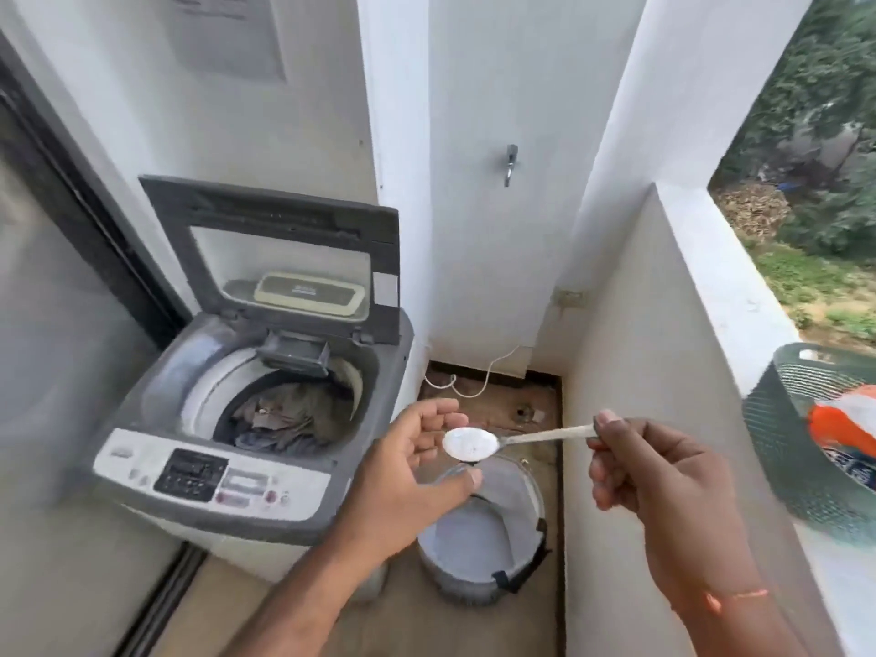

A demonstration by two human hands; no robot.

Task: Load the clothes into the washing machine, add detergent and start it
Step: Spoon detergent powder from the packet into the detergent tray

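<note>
The right hand (663, 476) pinches the handle end of a spoon (516, 441) between thumb and curled fingers, holding it level with its bowl heaped with white detergent powder (469, 442). The left hand (417, 471) is cupped beneath and just beside the spoon's bowl, palm up, its fingers loosely bent and close together, gripping nothing. Both hands hang over a round bucket (483, 542) on the floor, to the right of the washing machine (246, 410). The machine's lid (279, 248) stands upright and open, and dark crumpled clothes (289, 414) lie in the drum. Its control panel (208, 474) faces the person at the front edge. On the ledge at the right sits a green basket (796, 443) with an orange-and-white packet (844, 424) inside. A tap (510, 163) juts from the white wall behind.
</note>
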